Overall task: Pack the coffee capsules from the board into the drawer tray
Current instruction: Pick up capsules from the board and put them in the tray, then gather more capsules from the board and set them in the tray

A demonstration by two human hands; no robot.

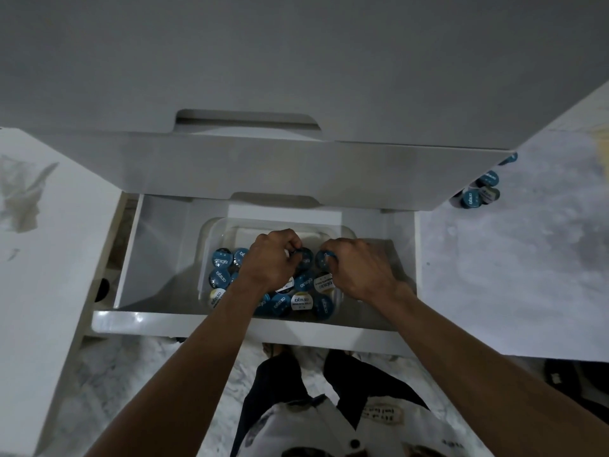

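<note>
A clear plastic tray (211, 232) sits inside the open white drawer (158, 258). Several blue and white coffee capsules (220, 278) fill its near half, lids up. My left hand (270, 262) reaches into the tray and pinches a blue capsule (304, 258) at its rim. My right hand (359, 268) is just to the right, fingers curled around another blue capsule (324, 258). Both capsules are low, at the level of the others. More capsules (478, 192) lie on the board (510, 258) at the right, partly hidden behind the drawer above.
A second white drawer (296, 166) juts out above the open one and overhangs its back. White surfaces flank the drawer left (49, 242) and right. My legs and the marble floor (131, 374) are below the drawer front.
</note>
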